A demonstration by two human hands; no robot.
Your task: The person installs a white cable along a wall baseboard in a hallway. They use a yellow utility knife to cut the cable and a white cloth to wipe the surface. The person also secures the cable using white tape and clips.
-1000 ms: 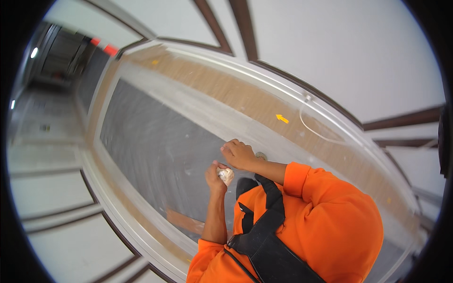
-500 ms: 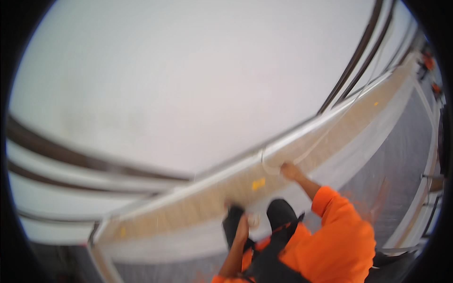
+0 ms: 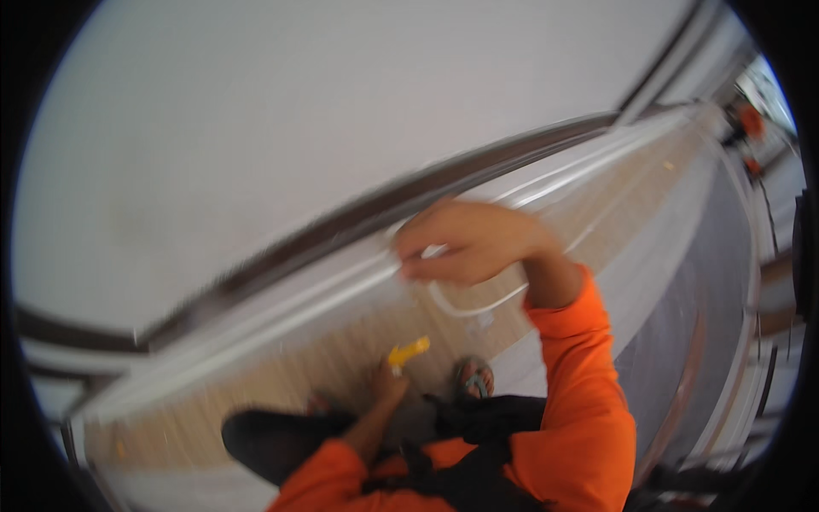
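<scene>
Orange sleeve (image 3: 580, 375) leads up to the right hand (image 3: 478, 243), raised before the wall, thumb and fingers curled toward each other around a pale spot; whether something is pinched there or background shows through, I cannot tell. One white cord (image 3: 467, 313) loops just below that hand in the picture, its near end lost behind the fingers; whether they touch it is unclear. Past the wrist its long axis runs away to the upper right, roughly along the white skirting (image 3: 341, 288). Of the two hands, the right is clearly nearer the cord; the left hand (image 3: 388, 384) hangs lower and to the left, too blurred to show whether its fingers are spread or pressed together. Just beyond the left fingertips lies one large yellow arrow (image 3: 409, 351) on the wood-look floor strip (image 3: 281, 375). Farther out come two feet, one plainly sandalled (image 3: 474, 377), the other blurred; one dark band (image 3: 384, 205) along the pale wall (image 3: 256, 128); and, far right, someone in orange (image 3: 751, 122).
</scene>
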